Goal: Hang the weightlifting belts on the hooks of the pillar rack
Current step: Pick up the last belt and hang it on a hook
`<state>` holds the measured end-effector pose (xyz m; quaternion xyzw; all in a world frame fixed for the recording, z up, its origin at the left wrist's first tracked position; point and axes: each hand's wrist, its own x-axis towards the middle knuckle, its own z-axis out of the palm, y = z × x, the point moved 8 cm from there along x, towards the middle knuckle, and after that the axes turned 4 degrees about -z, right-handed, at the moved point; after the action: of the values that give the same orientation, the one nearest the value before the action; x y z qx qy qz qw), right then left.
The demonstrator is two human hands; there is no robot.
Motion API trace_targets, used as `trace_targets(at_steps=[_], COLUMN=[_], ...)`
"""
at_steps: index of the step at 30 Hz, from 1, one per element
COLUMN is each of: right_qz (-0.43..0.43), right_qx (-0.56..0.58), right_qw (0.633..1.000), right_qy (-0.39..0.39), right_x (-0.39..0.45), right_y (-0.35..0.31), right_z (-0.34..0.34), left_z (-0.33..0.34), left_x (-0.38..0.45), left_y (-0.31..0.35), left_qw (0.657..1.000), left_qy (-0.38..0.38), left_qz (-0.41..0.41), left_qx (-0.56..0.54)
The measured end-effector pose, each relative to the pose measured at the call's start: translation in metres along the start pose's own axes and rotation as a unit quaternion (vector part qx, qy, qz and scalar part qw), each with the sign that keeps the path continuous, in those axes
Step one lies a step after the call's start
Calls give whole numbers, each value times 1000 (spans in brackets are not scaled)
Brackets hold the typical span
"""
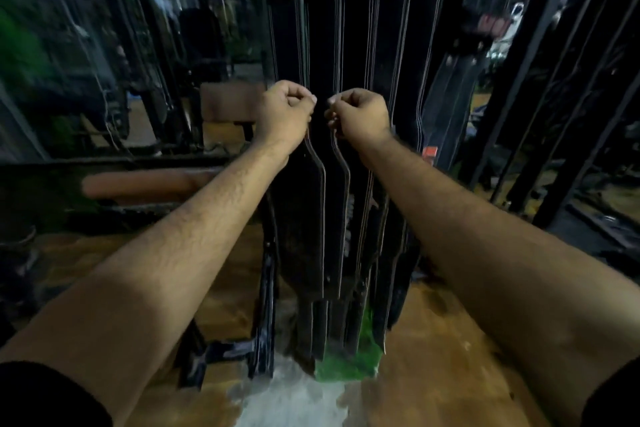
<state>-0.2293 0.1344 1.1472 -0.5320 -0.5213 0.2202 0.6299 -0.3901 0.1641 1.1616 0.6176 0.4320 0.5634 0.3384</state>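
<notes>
Dim gym floor below. My left hand and right hand, at 12 o'clock, each pinch hanging black belts.

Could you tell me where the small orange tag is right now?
In the head view, the orange tag sits on a hanging belt right of centre, just below and right of the right hand.

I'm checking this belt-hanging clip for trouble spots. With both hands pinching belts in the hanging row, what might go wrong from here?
1. The left hand and right hand grip only thin belt edges; a pinch may slip.
2. The hanging belts are packed close, so tugging one might drag its neighbours.
3. The hooks are not clearly visible in the blurred top, so seating can't be confirmed.
</notes>
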Motion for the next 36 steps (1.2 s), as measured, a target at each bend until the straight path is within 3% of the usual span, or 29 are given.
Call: trace_targets(at_steps=[6, 10, 15, 18, 22, 26, 29, 33, 36], right_qz=[-100, -187, -147, -149, -157, -157, -184, -195, -201], right_qx=[-22, -178, -242, -347, -401, -323, -304, -311, -316], right_qw=[991, 950, 935, 900, 879, 918, 919, 908, 903], right_qy=[82, 177, 215, 216, 203, 168, 170, 202, 212], right_x=[72, 97, 127, 136, 147, 158, 153, 148, 147], right_y=[-86, -139, -162, -173, -186, -188, -188, -187, -191], right_z=[-4, -15, -20, -21, -15, -16, -13, -7, -12], left_z=[-16, -31, -47, -40, -26, -21, -13, -11, -26], left_x=[82, 128, 166, 179, 193, 197, 202, 237, 196], left_y=[79, 123, 125, 107, 93, 92, 89, 67, 98], left_qw=[994, 984, 980, 992, 987, 980, 959, 950, 952], left_qy=[29, 76, 153, 110, 11, -51, -140, -148, -129], left_qz=[96, 151, 126, 50, -14, -41, -54, -13, 13], left_qx=[-31, -54, -25, -37, -159, -189, -241, -275, -278])
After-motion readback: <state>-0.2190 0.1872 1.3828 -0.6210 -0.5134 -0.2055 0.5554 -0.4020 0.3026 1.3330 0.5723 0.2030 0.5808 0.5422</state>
